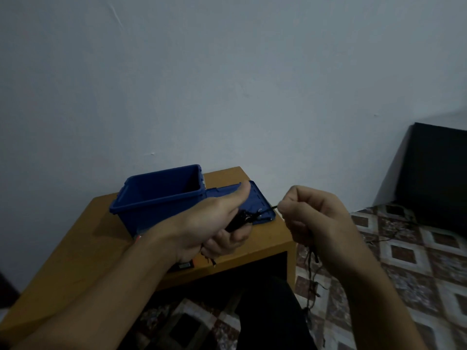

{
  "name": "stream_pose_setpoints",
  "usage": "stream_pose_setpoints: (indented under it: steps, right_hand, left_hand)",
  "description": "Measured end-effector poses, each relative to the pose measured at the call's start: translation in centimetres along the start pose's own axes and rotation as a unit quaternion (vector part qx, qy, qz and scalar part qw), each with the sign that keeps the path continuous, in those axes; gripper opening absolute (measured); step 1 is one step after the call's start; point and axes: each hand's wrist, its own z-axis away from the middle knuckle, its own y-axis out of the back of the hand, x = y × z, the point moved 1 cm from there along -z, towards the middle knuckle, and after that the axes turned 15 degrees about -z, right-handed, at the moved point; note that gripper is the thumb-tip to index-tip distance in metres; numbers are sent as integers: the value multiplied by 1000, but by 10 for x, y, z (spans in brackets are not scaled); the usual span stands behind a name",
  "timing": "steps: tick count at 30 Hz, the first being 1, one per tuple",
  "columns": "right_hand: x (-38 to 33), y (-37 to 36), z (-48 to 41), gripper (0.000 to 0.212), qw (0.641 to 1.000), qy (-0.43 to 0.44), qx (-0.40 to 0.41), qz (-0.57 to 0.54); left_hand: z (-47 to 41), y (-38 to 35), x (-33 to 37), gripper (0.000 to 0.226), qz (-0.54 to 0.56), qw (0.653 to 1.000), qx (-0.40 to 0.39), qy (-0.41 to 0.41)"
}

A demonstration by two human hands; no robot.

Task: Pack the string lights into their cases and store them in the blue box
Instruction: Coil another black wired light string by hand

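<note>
Leftmost, the box (161, 173) is seen open on the table (83, 243). Just right of it, the wound black part of the lights (240, 219) is gripped in the curled left hand (209, 223), and the wire is pinched taut by the right hand (313, 218), with a loose strand (312, 279) left hanging below. The wire is judged light, limp and easily tangled, so it is best held at the wound part and never tugged.

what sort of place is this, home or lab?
Likely a room in a home, not a lab: patterned tile floor, plain painted wall, and a small wooden table carrying the blue box.
</note>
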Motion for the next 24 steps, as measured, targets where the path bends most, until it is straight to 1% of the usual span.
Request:
stream_pose_setpoints:
  steps: [3, 6, 8, 9, 12, 14, 17, 21, 24]
  right_hand:
    - [2, -1, -1, 27, 999, 33, 27, 24]
    - [2, -1, 1, 23, 999, 34, -8, -21]
    - [1, -2, 2, 24, 998, 36, -32, -35]
    - [1, -3, 2, 25, 998, 38, -32, -34]
    - [4, -4, -1, 33, 999, 52, 14, -3]
    - [7, -4, -3, 37, 998, 54, 40, 19]
    - [10, -4, -5, 38, 998, 39, 39, 23]
    - [19, -9, -7, 33, 999, 15, -13, 40]
    - [27, -11, -8, 31, 998, -3, -20, 68]
  left_hand:
    - [1, 1, -1, 76, 20, 999, -38, -24]
    - [1, 0, 0, 74, -10, 999, -36, -7]
    - [1, -2, 1, 77, -39, 999, -35, 6]
    - [2, -2, 1, 79, -52, 998, -37, 9]
    - [2, -2, 1, 80, -54, 997, -61, -14]
    - [2, -1, 0, 76, -2, 996, -79, -36]
    - [2, 2, -1, 70, 111, 982, -131, -84]
    - [3, 2, 3, 61, 251, 932, -202, -165]
    - [4, 2, 5, 52, 326, 896, -206, -220]
